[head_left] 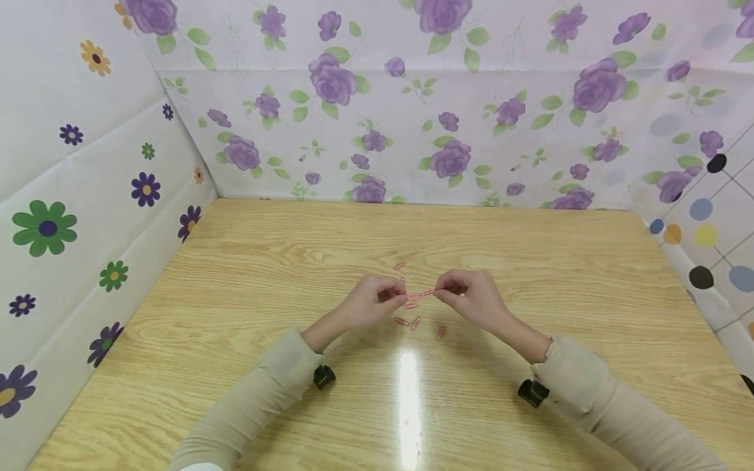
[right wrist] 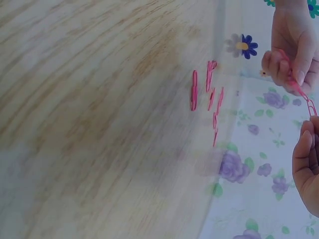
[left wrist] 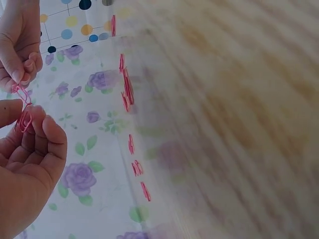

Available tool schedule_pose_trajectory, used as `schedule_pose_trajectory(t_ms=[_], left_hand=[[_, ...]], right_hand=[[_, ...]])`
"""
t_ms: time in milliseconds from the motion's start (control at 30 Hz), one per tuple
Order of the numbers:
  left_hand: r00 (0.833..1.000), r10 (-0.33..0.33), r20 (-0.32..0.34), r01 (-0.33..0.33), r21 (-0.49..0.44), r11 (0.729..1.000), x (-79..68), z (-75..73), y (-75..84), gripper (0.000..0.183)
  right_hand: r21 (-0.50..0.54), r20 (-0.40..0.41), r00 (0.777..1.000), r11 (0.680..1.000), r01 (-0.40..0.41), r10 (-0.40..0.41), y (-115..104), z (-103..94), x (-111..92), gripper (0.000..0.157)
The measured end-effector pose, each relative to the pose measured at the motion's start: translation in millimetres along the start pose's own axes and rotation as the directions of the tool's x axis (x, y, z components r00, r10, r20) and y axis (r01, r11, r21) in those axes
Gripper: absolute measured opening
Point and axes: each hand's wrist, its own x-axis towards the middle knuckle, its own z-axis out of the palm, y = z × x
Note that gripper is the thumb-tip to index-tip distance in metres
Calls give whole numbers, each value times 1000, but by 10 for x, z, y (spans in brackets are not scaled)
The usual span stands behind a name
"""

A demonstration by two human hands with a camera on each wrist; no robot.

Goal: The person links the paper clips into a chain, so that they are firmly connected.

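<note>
Close together over the table, my left hand [head_left: 366, 304] and right hand [head_left: 477, 302] hold the two ends of a short chain of pink paper clips [head_left: 427, 293]. In the left wrist view, my left hand pinches one paper clip [left wrist: 25, 120] between thumb and fingers. Linked to it is another paper clip [left wrist: 21, 92], whose far end the right fingertips pinch. The right wrist view also shows a linked paper clip [right wrist: 311, 106] stretched between the hands. My fingers partly hide the chain, so its full length is unclear.
Several loose pink paper clips lie on the wooden table [head_left: 283, 261] under and around the hands, among them one paper clip [head_left: 399, 266] behind and another paper clip [head_left: 440, 333] nearer me. Flower-patterned cloth [head_left: 406, 124] rises behind the table and at its sides.
</note>
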Motion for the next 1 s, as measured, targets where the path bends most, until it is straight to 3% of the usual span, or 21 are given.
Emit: schedule_pose_trajectory(t_ms=[233,433,800,1000], left_hand=[[998,-35,48,35,-4,999,-13,-17,157,7],[998,-27,52,26,17,1000,21,58,52,15],[997,81,3,-81,71,994,28,75,25,12],[989,148,8,-146,213,966,-14,72,-5,13]], right_hand=[[18,-2,1000,1000,19,-19,-39,31,21,9],[34,18,1000,999,23,-24,-68,64,33,8],[41,28,999,999,14,-15,-73,103,35,7],[62,51,999,998,-17,14,-72,148,21,6]])
